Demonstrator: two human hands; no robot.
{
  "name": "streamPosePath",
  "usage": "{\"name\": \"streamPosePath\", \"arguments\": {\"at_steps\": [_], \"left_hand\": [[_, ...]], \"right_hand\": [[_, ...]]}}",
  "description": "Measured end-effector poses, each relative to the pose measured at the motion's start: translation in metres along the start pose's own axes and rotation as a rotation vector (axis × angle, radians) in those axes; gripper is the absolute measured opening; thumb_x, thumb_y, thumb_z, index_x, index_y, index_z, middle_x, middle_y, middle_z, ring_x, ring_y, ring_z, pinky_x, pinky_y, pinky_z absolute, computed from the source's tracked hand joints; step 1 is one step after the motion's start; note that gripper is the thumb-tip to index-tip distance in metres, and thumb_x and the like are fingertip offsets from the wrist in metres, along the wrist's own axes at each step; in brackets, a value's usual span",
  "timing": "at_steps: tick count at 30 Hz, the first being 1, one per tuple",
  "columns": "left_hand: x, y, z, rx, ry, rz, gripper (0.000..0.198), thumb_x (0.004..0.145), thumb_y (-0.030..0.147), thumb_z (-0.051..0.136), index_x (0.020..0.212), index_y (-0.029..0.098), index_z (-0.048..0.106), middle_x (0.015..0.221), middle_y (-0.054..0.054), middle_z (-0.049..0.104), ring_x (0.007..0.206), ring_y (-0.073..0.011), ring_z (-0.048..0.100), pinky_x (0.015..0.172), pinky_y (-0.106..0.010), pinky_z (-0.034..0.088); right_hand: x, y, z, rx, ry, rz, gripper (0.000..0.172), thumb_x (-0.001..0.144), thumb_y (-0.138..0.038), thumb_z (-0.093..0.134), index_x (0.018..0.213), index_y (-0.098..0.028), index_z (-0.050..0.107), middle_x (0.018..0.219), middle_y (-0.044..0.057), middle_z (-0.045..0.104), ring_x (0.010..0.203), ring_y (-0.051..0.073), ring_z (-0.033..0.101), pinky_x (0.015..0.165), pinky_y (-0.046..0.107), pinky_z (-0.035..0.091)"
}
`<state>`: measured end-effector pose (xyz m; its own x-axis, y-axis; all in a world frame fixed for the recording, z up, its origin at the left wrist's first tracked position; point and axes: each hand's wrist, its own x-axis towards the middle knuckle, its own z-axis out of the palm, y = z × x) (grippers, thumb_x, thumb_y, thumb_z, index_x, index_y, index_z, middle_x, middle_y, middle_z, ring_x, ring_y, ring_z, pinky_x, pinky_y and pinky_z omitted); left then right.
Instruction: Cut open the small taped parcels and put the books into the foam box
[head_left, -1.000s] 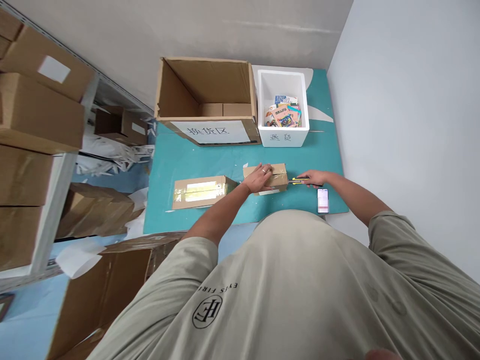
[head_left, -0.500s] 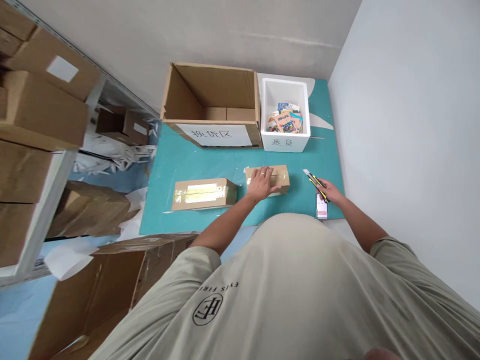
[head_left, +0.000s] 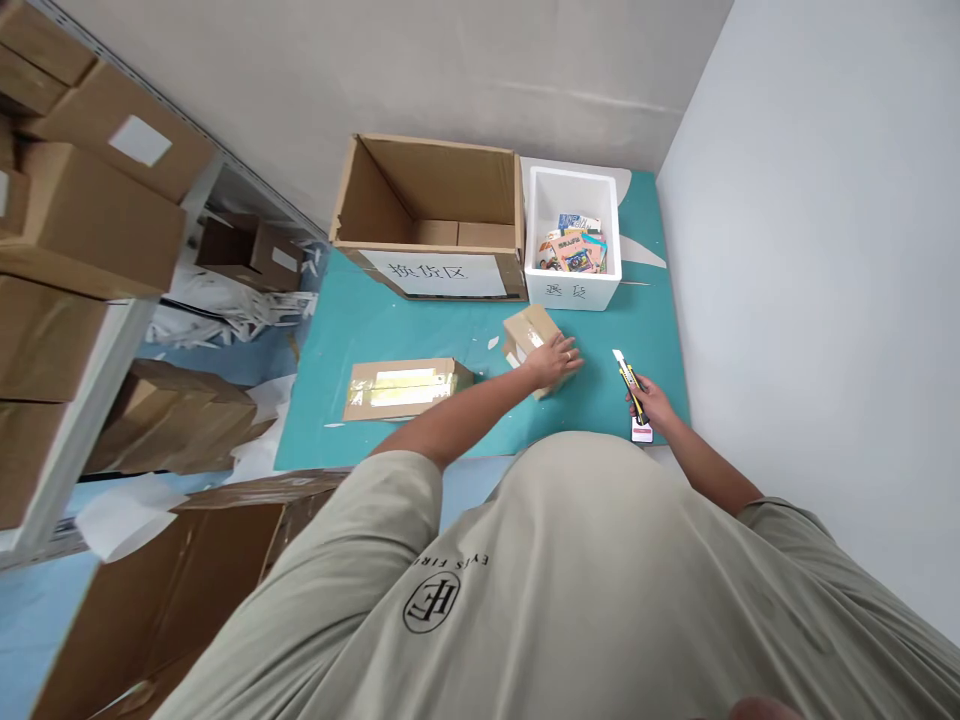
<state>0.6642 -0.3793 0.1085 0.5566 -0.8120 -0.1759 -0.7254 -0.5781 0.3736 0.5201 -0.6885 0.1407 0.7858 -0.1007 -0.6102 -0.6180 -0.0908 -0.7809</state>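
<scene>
My left hand (head_left: 556, 361) rests on a small taped cardboard box (head_left: 526, 332), which lies turned at an angle on the teal table (head_left: 375, 325); the fingers lie over its near end. In my right hand (head_left: 651, 402) is a yellow and black utility knife (head_left: 627, 376), blade out and pointing away from me, held to the right of the box and apart from it. A phone (head_left: 642, 432) lies under that hand near the table's front edge. A longer flat taped box (head_left: 401, 387) lies to the left.
A large open cardboard box (head_left: 429, 218) with a white label stands at the back. Beside it a white foam bin (head_left: 574, 240) holds colourful packets. Shelves with cartons (head_left: 82, 210) line the left. Cartons and paper scraps cover the floor. A white wall bounds the right.
My left hand has turned the small box from square-on to an angle. My right hand has drawn the knife away from the box, back toward the phone.
</scene>
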Motion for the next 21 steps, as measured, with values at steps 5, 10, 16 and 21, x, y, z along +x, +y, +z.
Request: {"name": "streamPosePath", "arguments": {"at_steps": [5, 10, 16, 21], "left_hand": [[-0.028, -0.032, -0.013, 0.007, -0.083, 0.058, 0.063, 0.093, 0.049, 0.083, 0.155, 0.045, 0.082, 0.193, -0.006, 0.051, 0.184, -0.0469, 0.035, 0.148, -0.078, 0.020], [-0.018, -0.031, -0.009, -0.032, 0.253, -0.494, 0.118, 0.100, 0.085, 0.070, 0.192, 0.020, 0.038, 0.200, -0.033, 0.024, 0.182, -0.0670, 0.020, 0.135, -0.091, 0.030], [0.021, -0.002, -0.001, -0.299, 0.251, -1.134, 0.154, 0.088, 0.082, 0.087, 0.197, 0.019, -0.002, 0.199, -0.039, 0.011, 0.177, -0.0665, 0.033, 0.127, -0.085, 0.045], [-0.001, -0.005, -0.005, -0.187, 0.109, -0.882, 0.155, 0.085, 0.061, 0.099, 0.197, 0.020, -0.001, 0.197, -0.035, 0.025, 0.170, -0.0557, 0.047, 0.133, -0.066, 0.046]], "right_hand": [[-0.005, 0.011, -0.008, 0.055, 0.050, 0.028, 0.063, 0.105, -0.062, 0.083, 0.155, -0.028, 0.064, 0.083, -0.007, 0.069, 0.057, 0.012, 0.064, 0.053, 0.022, 0.055], [-0.005, 0.027, -0.008, 0.089, 0.084, 0.045, 0.066, 0.104, -0.064, 0.083, 0.154, -0.027, 0.063, 0.082, -0.008, 0.068, 0.057, 0.012, 0.064, 0.053, 0.023, 0.056], [0.001, 0.027, -0.002, 0.093, 0.053, 0.019, 0.069, 0.101, -0.060, 0.086, 0.156, -0.025, 0.063, 0.082, -0.007, 0.070, 0.057, 0.013, 0.065, 0.052, 0.023, 0.053], [0.004, 0.022, 0.002, 0.100, 0.037, -0.027, 0.067, 0.102, -0.057, 0.085, 0.156, -0.024, 0.065, 0.083, -0.007, 0.071, 0.057, 0.013, 0.065, 0.053, 0.024, 0.055]]}}
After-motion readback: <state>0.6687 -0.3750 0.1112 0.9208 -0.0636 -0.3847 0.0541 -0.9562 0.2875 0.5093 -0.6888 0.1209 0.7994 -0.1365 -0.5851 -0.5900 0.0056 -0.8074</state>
